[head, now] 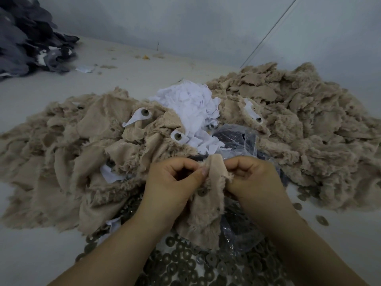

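A: Two hands, one item in work. What is being logged?

B: The left hand (175, 178) and the right hand (253, 176) are both pinching the top edge of a beige plush piece (206, 213). Thumbs and curled fingers are clamping it from either side, and the hands are sitting close together with the folded edge between them.

A: Where is the piece sitting?

B: It is hanging down from the hands, over a heap of round brown washers (185, 263) and a clear plastic bag (237, 137). A single fitted washer (202, 191) is sitting on its smooth backing, just below the left thumb.

A: Other stock?

B: Plush cut pieces are lying in a left heap (72, 151) and a right heap (309, 120) on the worktop (123, 75), with white fabric scraps (193, 104) piling up between them. Two plastic toy eyes (145, 113) on white patches are showing on the left heap. A dark grey fabric pile (24, 38) is lying at the far left corner.
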Tool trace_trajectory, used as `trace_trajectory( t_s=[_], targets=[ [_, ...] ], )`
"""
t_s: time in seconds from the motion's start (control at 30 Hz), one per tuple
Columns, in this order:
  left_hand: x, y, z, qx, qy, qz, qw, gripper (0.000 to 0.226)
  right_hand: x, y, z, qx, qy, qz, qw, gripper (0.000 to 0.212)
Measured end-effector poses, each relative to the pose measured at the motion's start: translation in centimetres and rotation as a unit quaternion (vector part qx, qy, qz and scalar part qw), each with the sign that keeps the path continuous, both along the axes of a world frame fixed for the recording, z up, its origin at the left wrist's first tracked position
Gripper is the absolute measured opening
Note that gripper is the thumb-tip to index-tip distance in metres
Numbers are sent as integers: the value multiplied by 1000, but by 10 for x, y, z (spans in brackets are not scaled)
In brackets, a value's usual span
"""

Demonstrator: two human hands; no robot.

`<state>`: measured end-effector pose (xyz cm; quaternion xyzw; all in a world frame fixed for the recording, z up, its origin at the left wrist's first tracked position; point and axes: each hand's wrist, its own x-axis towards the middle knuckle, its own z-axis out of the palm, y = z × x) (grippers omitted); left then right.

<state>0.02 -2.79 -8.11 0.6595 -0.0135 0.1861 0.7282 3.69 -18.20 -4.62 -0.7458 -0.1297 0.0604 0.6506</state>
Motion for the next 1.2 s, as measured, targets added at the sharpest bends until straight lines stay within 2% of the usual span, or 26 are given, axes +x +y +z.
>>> trace_trajectory(
  t_s=[0.1, 0.2, 0.23, 0.3, 0.37, 0.4, 0.47, 0.53, 0.63, 0.7, 0.87, 0.97, 1.07, 1.13, 1.2],
  targets=[
    [0, 0, -1, 13, -6, 7, 1000, 12, 0, 0, -2, -42, -49, -17, 998, 27],
    [-2, -3, 2, 12, -20, 18, 1000, 3, -1, 0, -2, -104, -71, -29, 992, 30],
    [-2, -3, 2, 9, -24, 29, 999, 4, -1, -1, -2, -95, -39, -15, 995, 28],
    [-1, -3, 3, -1, -21, 58, 998, 11, 1, -3, 3, -7, 123, 64, 990, 21],
    [-2, -1, 5, -29, -13, 75, 997, 12, 4, -8, 8, 105, 312, 149, 932, 9],
    [-2, -1, 6, -48, -6, 76, 996, 13, 6, -12, 10, 149, 370, 172, 901, 4],
    [-2, -1, 7, -74, 9, 71, 995, 13, 9, -16, 11, 199, 419, 195, 864, 14],
    [-2, -1, 6, -76, 18, 71, 994, 12, 9, -14, 7, 207, 420, 199, 861, 22],
    [-2, -1, 6, -68, 17, 72, 995, 11, 7, -5, -2, 170, 343, 153, 911, 37],
    [-3, -1, 7, -65, 14, 69, 995, 10, 5, -2, -4, 155, 289, 143, 934, 31],
    [-4, 1, 9, -75, 18, 42, 996, 10, 3, -6, 3, 165, 349, 188, 903, 19],
    [-3, 1, 8, -38, 20, 69, 997, 9, 4, -8, 4, 68, 344, 188, 917, 15],
    [-3, 1, 7, -35, 28, 69, 997, 8, 3, -13, 11, -58, 344, 275, 896, 26],
    [-3, 1, 8, -37, 27, 62, 997, 9, 1, -13, 12, -67, 335, 293, 893, 29],
    [-2, 0, 7, -30, 22, 68, 997, 9, 2, -10, 9, -42, 308, 264, 913, 29]
  ],
)
